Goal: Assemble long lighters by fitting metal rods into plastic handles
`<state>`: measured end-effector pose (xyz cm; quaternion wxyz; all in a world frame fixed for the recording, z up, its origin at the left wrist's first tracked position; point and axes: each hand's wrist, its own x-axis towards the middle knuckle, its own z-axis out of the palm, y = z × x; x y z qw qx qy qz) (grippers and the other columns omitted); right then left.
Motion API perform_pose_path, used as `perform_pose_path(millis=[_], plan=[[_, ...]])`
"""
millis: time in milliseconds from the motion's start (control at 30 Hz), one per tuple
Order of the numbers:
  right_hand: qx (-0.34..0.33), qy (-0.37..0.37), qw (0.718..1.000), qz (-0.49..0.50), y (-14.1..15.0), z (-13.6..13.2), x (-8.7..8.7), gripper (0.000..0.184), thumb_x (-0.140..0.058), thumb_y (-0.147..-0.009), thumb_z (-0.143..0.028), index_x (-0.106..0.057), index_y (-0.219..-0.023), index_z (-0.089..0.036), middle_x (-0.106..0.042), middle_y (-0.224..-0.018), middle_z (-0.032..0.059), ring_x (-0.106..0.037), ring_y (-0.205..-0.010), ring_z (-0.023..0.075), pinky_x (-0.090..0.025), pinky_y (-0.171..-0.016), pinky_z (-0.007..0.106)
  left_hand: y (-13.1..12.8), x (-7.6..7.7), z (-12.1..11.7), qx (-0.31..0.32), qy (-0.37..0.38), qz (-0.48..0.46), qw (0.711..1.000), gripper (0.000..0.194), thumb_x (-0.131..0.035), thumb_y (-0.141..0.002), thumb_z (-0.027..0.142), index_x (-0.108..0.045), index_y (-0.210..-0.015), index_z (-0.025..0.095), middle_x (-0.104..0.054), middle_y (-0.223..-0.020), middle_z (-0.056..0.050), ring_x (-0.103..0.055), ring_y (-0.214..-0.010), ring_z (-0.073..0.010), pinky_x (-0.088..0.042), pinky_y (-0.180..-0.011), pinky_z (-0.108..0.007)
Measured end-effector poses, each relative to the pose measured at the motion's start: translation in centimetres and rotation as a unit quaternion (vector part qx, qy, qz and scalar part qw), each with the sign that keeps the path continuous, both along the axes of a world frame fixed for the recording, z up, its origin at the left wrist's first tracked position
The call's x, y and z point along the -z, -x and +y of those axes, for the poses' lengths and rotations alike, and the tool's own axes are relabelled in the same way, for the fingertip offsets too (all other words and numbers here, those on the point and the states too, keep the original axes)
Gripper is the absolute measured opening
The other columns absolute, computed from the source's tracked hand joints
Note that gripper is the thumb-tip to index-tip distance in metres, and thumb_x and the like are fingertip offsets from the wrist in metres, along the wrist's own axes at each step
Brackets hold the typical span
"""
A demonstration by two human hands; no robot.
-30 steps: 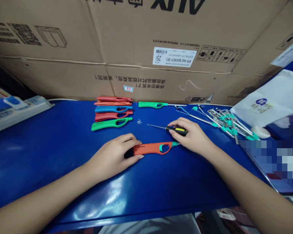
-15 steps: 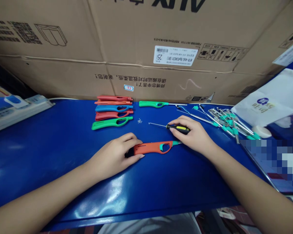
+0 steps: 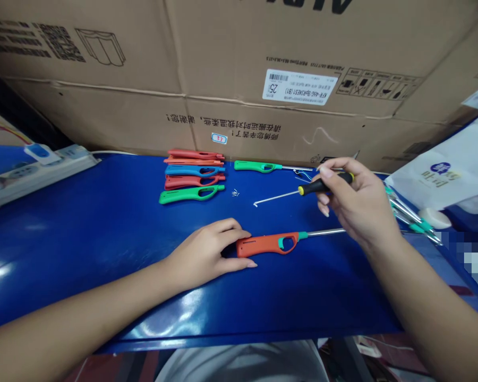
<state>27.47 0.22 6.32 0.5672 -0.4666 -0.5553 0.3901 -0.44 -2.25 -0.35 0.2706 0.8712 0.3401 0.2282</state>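
Observation:
My left hand point(image 3: 209, 252) lies on the blue table with thumb and fingers around the butt end of an orange gas lighter point(image 3: 263, 245). That lighter lies flat, its green trigger and metal tube point(image 3: 326, 232) pointing right. Above the tube, my right hand point(image 3: 366, 207) grips a black-and-yellow screwdriver point(image 3: 318, 187), shaft slanting down to the left. A small screw point(image 3: 256, 205) seems to cling to its tip. Several loose screws point(image 3: 235, 193) lie just beyond, beside a row of lighter shells: green point(image 3: 179, 196), red point(image 3: 181, 183), blue point(image 3: 189, 170) and more red-orange ones behind.
A green lighter point(image 3: 249, 166) with a metal tube lies at the back by a large cardboard box point(image 3: 231, 111). Metal tubes with green parts point(image 3: 408, 209) are at right, partly behind my right hand, near a white bag point(image 3: 442, 164). A power strip point(image 3: 35, 172) sits at left.
My right hand has lifted with the screwdriver and turned, uncovering the orange lighter's tube. My left hand stays on the lighter. The whole view has shifted slightly.

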Motion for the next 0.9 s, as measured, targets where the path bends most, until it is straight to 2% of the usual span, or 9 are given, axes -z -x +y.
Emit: perform_pose_path(millis=[100, 200, 333, 500, 633, 900], plan=[[-0.022, 0.035, 0.999, 0.014, 0.9, -0.4, -1.6, 0.034, -0.089, -0.072, -0.043, -0.064, -0.087, -0.025, -0.062, -0.075, -0.0008, -0.05, -0.05, 0.0093, -0.037, -0.033, 0.022, -0.2, -0.4, -0.2, -0.043, 0.027, -0.07, 0.996, 0.046, -0.078, -0.086, 0.047, -0.07, -0.123, 0.021, -0.069, -0.104, -0.005, -0.062, -0.078, -0.0142, -0.055, -0.074, -0.028], [-0.034, 0.031, 0.999, 0.02, 2.0, -0.6, -1.9, 0.032, -0.089, -0.071, -0.039, -0.066, -0.089, -0.025, -0.062, -0.076, -0.0012, -0.046, -0.049, 0.0085, -0.036, -0.035, 0.023, -0.3, -0.8, -0.3, -0.086, 0.071, -0.145, 0.983, 0.044, -0.079, -0.085, 0.042, -0.07, -0.123, 0.021, -0.072, -0.102, -0.004, -0.057, -0.07, -0.0113, -0.053, -0.066, -0.025], [-0.021, 0.009, 0.998, 0.06, 3.2, -0.4, 0.1, 0.027, -0.085, -0.075, -0.043, -0.068, -0.084, -0.024, -0.064, -0.081, 0.0001, -0.047, -0.053, 0.0085, -0.043, -0.041, 0.025, -0.3, -1.0, -0.3, -0.097, 0.099, -0.197, 0.971, 0.043, -0.08, -0.084, 0.036, -0.071, -0.123, 0.022, -0.074, -0.104, -0.004, -0.061, -0.075, -0.0121, -0.053, -0.066, -0.025], [-0.021, 0.074, 0.99, 0.122, 3.9, -0.2, 2.8, 0.033, -0.082, -0.077, -0.049, -0.064, -0.084, -0.023, -0.067, -0.082, -0.0003, -0.052, -0.055, 0.0084, -0.051, -0.047, 0.022, -0.2, -1.0, -0.4, -0.064, 0.063, -0.196, 0.976, 0.025, -0.078, -0.087, 0.027, -0.076, -0.111, 0.021, -0.073, -0.101, -0.004, -0.063, -0.078, -0.0113, -0.052, -0.068, -0.023], [-0.027, 0.128, 0.98, 0.147, 4.0, -0.4, 3.5, 0.037, -0.084, -0.075, -0.051, -0.063, -0.082, -0.022, -0.07, -0.082, 0.0, -0.056, -0.057, 0.008, -0.056, -0.052, 0.021, -0.3, -1.0, -0.4, -0.058, 0.063, -0.201, 0.976, 0.015, -0.076, -0.089, 0.023, -0.077, -0.102, 0.017, -0.073, -0.097, -0.003, -0.063, -0.075, -0.0103, -0.052, -0.067, -0.022], [-0.036, 0.149, 0.977, 0.151, 3.9, -0.2, 4.0, 0.031, -0.081, -0.08, -0.048, -0.064, -0.081, -0.022, -0.069, -0.079, -0.0005, -0.056, -0.055, 0.008, -0.057, -0.053, 0.021, -0.3, -1.5, -0.3, -0.057, 0.056, -0.211, 0.974, 0.006, -0.074, -0.09, 0.02, -0.079, -0.093, 0.019, -0.075, -0.091, -0.003, -0.067, -0.078, -0.0126, -0.053, -0.066, -0.024]])
